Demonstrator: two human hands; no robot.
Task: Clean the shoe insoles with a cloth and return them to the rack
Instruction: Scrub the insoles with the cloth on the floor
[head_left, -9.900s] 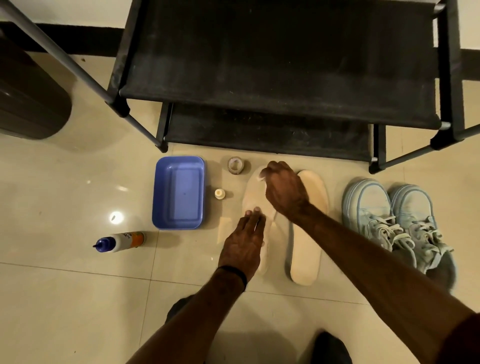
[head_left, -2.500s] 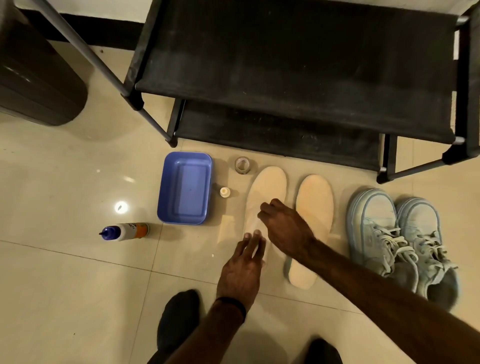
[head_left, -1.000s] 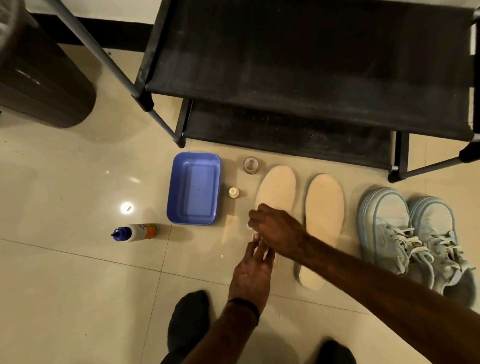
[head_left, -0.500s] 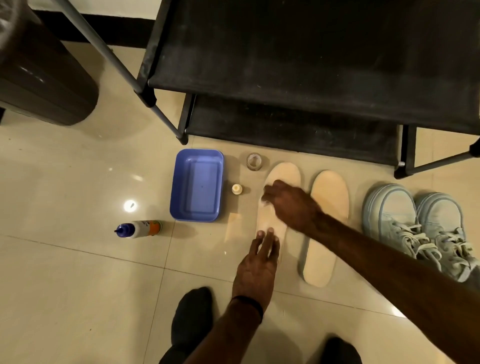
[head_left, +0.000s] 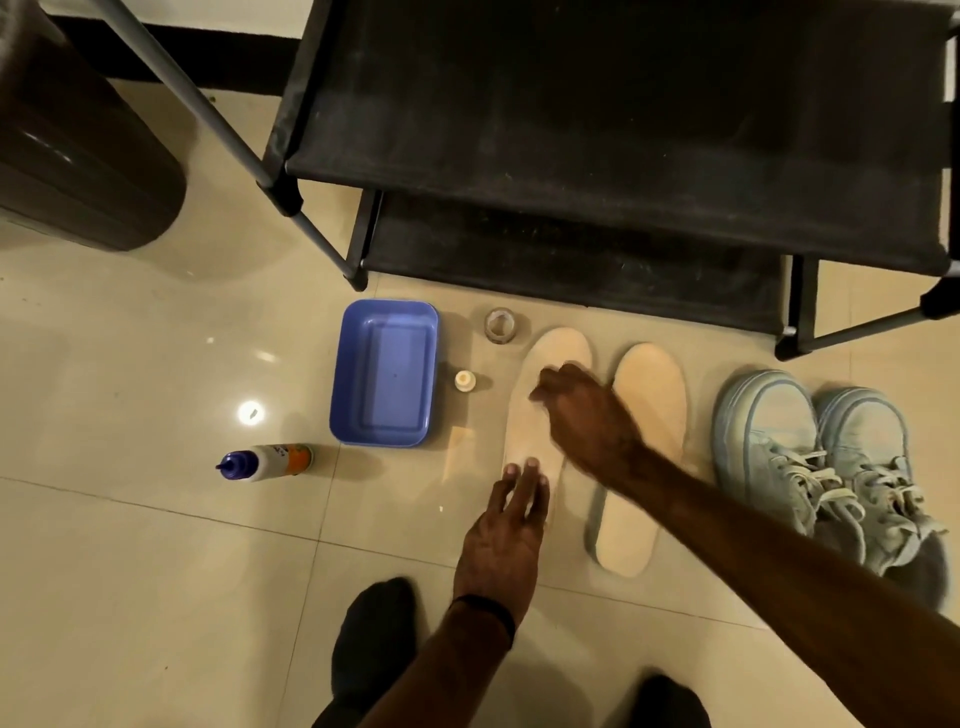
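Note:
Two pale beige insoles lie side by side on the tiled floor in front of the black shoe rack (head_left: 597, 156). My left hand (head_left: 506, 540) lies flat with its fingertips pressing on the heel end of the left insole (head_left: 530, 431). My right hand (head_left: 587, 415) is curled over that insole's upper half, blurred by motion. Only a pale scrap of cloth shows at its fingertips; the rest of the cloth is hidden under the palm. The right insole (head_left: 649, 415) lies untouched, partly crossed by my right forearm.
A blue plastic tub (head_left: 387, 307), a roll of tape (head_left: 500, 325) and a small cap (head_left: 465, 380) sit left of the insoles. A bottle (head_left: 267, 461) lies further left. A pair of light blue sneakers (head_left: 779, 447) stands on the right. A dark bin (head_left: 78, 171) is at top left.
My right hand has slid along the left insole from its middle up toward the toe end. My left hand has stayed pressed on the heel.

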